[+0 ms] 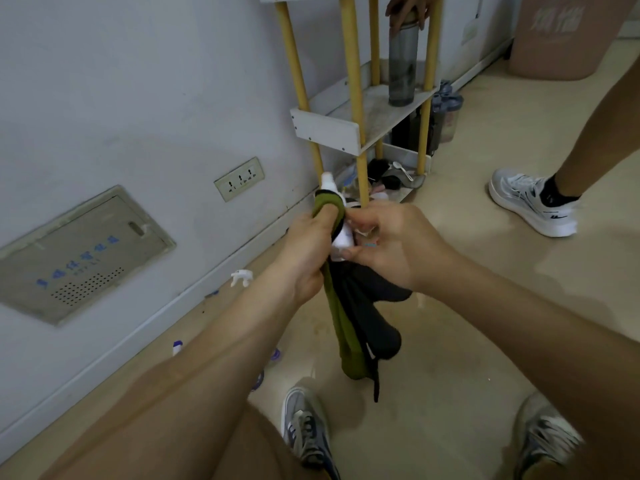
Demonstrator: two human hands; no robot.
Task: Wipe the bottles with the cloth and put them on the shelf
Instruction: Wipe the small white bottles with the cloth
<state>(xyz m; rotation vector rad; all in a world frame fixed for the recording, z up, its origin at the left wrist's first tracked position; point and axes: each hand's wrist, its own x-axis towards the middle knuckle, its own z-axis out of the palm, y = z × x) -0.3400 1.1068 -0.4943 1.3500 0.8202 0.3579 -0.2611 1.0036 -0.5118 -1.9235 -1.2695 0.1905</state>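
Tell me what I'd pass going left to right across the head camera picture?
Grey metal wall panel with blue writing → beige wall socket → small white bottle wrapped in green cloth → tall smoky-grey clear bottle → white sneaker.

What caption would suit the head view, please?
Left hand rubs olive-and-black cloth over small white bottle held by right hand.

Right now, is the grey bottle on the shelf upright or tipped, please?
Upright: the grey bottle stands on its base on the shelf, another person's hand atop it.
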